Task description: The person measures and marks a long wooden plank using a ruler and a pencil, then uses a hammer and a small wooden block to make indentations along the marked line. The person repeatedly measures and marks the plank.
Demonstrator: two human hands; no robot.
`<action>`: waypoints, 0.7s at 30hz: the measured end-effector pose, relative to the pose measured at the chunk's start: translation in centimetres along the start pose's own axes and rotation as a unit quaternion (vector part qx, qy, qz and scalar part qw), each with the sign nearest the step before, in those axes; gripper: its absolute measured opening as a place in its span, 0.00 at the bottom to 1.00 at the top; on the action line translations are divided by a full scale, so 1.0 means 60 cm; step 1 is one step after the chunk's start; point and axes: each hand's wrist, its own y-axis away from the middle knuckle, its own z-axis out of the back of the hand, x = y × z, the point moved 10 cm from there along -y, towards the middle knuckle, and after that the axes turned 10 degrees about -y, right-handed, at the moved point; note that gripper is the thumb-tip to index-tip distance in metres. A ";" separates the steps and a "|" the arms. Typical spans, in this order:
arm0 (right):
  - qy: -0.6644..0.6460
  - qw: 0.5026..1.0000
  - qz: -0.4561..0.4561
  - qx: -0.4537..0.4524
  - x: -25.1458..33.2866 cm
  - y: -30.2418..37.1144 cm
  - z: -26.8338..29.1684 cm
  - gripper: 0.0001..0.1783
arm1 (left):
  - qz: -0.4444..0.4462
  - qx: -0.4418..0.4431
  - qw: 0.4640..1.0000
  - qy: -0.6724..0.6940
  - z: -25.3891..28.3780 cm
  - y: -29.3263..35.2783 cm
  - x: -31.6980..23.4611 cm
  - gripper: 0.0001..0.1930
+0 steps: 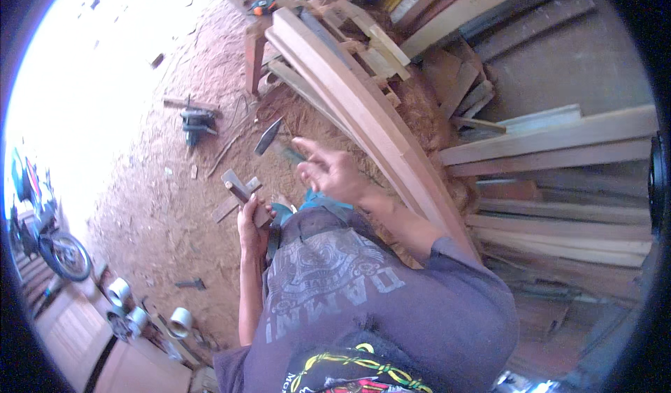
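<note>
Your right hand (330,171) grasps the hammer (268,137) (its handle is blurred), the head out to the left and farther away. Your left hand (249,218) clasps the wooden tool (240,189), left and near of that head, its long axis running far-left to near-right.

Your right hand (332,173) is blurred, and its fingers (309,147) hide the rear part of the hammer (268,136), so you cannot see where the handle ends. Your left hand (253,222) covers the lower part of the wooden block (240,187); its full shape you cannot tell. Your right sleeve (458,256) hides the near end of the long beam (356,103). The motorcycle (47,229) is cut by the dark left rim. In the upper left, strong glare washes out the ground (154,239), and one dark piece (158,60) is too small to name.
</note>
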 end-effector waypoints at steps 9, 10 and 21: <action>0.084 0.964 0.021 -0.253 -0.045 0.037 0.439 0.21 | -0.072 -0.085 0.992 -0.051 0.002 0.008 -0.060 0.17; 0.129 0.949 0.035 -0.286 -0.082 0.036 0.466 0.21 | -0.075 -0.078 0.993 -0.049 -0.011 0.010 -0.062 0.17; 0.333 0.920 0.047 -0.202 -0.236 0.012 0.479 0.23 | -0.065 -0.080 0.991 -0.081 -0.139 0.015 -0.041 0.19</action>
